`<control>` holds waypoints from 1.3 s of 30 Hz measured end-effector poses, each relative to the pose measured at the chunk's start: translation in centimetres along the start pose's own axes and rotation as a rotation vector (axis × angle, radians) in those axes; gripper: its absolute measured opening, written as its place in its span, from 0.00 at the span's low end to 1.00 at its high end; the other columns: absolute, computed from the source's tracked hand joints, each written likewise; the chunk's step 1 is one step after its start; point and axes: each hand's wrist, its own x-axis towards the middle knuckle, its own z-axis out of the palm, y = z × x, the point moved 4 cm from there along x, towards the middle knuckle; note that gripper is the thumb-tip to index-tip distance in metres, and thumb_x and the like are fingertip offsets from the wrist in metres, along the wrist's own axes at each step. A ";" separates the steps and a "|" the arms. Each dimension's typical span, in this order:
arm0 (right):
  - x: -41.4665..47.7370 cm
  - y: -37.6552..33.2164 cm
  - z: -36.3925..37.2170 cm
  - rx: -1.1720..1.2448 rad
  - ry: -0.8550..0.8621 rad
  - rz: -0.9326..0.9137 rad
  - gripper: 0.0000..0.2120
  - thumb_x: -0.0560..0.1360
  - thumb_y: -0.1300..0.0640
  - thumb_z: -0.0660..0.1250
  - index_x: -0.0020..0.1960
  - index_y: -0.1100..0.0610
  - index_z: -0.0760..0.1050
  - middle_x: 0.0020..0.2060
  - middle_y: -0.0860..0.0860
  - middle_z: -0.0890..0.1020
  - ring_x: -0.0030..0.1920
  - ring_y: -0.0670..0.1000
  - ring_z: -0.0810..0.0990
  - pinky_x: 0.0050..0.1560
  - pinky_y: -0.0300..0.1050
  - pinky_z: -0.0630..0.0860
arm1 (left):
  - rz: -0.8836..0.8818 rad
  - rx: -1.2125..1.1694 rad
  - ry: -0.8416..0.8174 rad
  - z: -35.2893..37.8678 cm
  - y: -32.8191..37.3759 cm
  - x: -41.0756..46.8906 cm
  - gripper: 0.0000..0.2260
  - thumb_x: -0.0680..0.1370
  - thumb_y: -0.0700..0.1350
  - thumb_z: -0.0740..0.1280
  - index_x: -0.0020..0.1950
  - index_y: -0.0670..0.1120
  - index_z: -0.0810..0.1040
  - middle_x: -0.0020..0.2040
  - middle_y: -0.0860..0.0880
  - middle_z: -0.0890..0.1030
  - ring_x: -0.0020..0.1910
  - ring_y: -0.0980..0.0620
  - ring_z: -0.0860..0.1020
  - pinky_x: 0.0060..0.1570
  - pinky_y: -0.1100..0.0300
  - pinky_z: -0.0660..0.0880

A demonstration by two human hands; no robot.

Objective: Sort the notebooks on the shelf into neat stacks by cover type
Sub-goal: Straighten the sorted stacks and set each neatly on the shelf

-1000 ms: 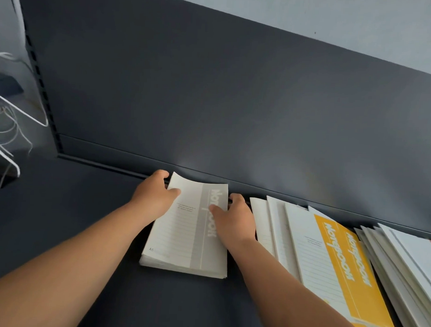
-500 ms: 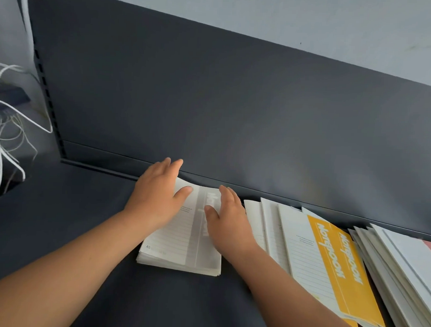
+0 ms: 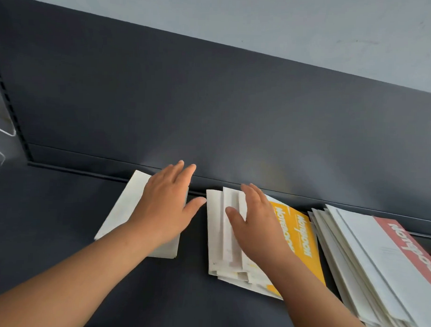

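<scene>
On the dark shelf (image 3: 60,231), along the foot of the back panel (image 3: 211,102), three stacks of notebooks are being kept side by side.

The grey stack (image 3: 125,209), furthest left, is being pressed flat under the left hand (image 3: 164,205). Its long axis is running from the near side toward the panel, leaning slightly right, with the far short edge close to the panel's foot. Most of its top cover is being hidden by the hand, so the way its print points cannot be told. This hand is being laid palm down, fingers straight and close together, tips reaching past the stack onto the panel, thumb spread to the right. Nothing is being gripped.

Across a strip of bare shelf, the yellow stack (image 3: 302,242) is being held down by the right hand (image 3: 256,226). Its notebooks are being left fanned, white edges stepped out to the left. The long axis is again running near to far, and the white lettering on the yellow band is running along it, starting at the far end. The right hand is also being laid flat, fingers straight toward the panel, thumb out to the left on the white covers, with no grasp.

The red stack (image 3: 377,262), fanned and slanting toward the near right, is being cut off by the frame edge.
</scene>
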 end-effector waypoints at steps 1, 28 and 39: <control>-0.3 1.1 -0.7 -0.005 0.012 0.020 0.28 0.81 0.47 0.60 0.77 0.53 0.56 0.77 0.48 0.58 0.77 0.48 0.54 0.76 0.44 0.54 | 0.002 -0.019 -0.018 0.4 1.0 -0.2 0.30 0.80 0.58 0.58 0.78 0.51 0.51 0.79 0.49 0.52 0.77 0.50 0.50 0.74 0.57 0.49; -2.5 13.7 -1.7 0.004 -0.150 0.304 0.36 0.75 0.36 0.62 0.77 0.51 0.57 0.76 0.49 0.60 0.77 0.58 0.54 0.75 0.57 0.57 | -0.230 -0.093 -0.272 8.7 8.3 -1.4 0.27 0.80 0.58 0.57 0.75 0.48 0.58 0.72 0.50 0.64 0.72 0.47 0.62 0.65 0.51 0.66; -2.2 14.8 -2.3 0.195 -0.125 0.427 0.42 0.74 0.37 0.65 0.78 0.50 0.49 0.75 0.51 0.63 0.74 0.58 0.63 0.70 0.61 0.66 | -0.491 -0.299 -0.264 9.3 7.1 -0.7 0.28 0.75 0.57 0.67 0.69 0.50 0.59 0.63 0.49 0.72 0.56 0.49 0.75 0.49 0.52 0.75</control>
